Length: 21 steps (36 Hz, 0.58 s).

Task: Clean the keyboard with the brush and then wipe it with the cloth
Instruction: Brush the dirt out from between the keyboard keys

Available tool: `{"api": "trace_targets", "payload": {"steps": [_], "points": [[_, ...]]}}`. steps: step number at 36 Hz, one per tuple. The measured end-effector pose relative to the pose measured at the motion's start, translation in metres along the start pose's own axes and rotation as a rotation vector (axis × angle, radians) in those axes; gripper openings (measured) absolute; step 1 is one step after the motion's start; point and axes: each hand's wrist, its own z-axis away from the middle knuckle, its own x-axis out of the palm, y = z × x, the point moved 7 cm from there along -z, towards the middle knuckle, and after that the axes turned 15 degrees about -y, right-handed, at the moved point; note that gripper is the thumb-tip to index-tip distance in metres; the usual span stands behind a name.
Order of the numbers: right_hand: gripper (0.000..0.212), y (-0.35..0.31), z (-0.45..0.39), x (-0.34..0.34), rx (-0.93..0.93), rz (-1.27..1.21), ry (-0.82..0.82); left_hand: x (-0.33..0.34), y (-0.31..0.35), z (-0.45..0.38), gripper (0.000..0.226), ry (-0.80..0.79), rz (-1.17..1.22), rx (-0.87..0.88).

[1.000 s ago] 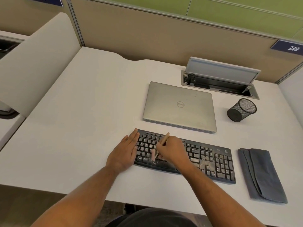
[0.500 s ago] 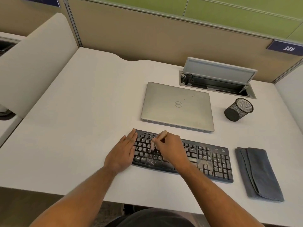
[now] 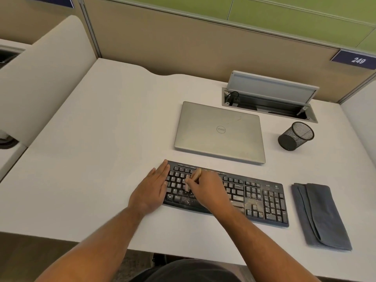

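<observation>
A black keyboard (image 3: 262,198) speckled with pale dust lies near the desk's front edge. My right hand (image 3: 209,188) grips a small brush (image 3: 195,174) with a light wooden handle, its bristles down on the keys of the left half. My left hand (image 3: 151,189) lies flat with straight fingers on the keyboard's left end. A folded grey cloth (image 3: 319,214) rests on the desk to the right of the keyboard, touched by neither hand.
A shut silver laptop (image 3: 219,132) lies just behind the keyboard. A black mesh pen cup (image 3: 296,136) stands to its right, and an open cable hatch (image 3: 270,102) sits at the back. White desk (image 3: 91,149) spreads out to the left.
The brush moved up the left keys between the two earlier frames, then came back down a row. My left hand has stayed put on the keyboard's left end.
</observation>
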Motion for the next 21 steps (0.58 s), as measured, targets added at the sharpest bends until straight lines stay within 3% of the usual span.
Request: {"api": "trace_targets", "payload": {"steps": [3, 6, 10, 18, 21], "points": [[0.030, -0.003, -0.002, -0.003, 0.004, 0.023, -0.048, 0.001, -0.001, -0.001, 0.066, -0.009, 0.001, -0.008], [0.024, -0.015, 0.002, -0.009, -0.105, -0.038, -0.075, 0.001, -0.001, 0.000, 0.067, -0.009, -0.006, -0.003], [0.018, -0.023, 0.006, -0.002, -0.233, 0.063, -0.123, 0.000, 0.000, 0.000, 0.066, -0.007, -0.006, 0.000], [0.013, -0.005, 0.002, -0.016, -0.125, 0.155, -0.208, 0.002, -0.003, -0.001, 0.064, 0.002, 0.004, 0.002], [0.016, -0.011, 0.005, -0.017, -0.175, 0.058, -0.195, 0.002, -0.003, -0.001, 0.064, 0.004, 0.002, 0.005]]}}
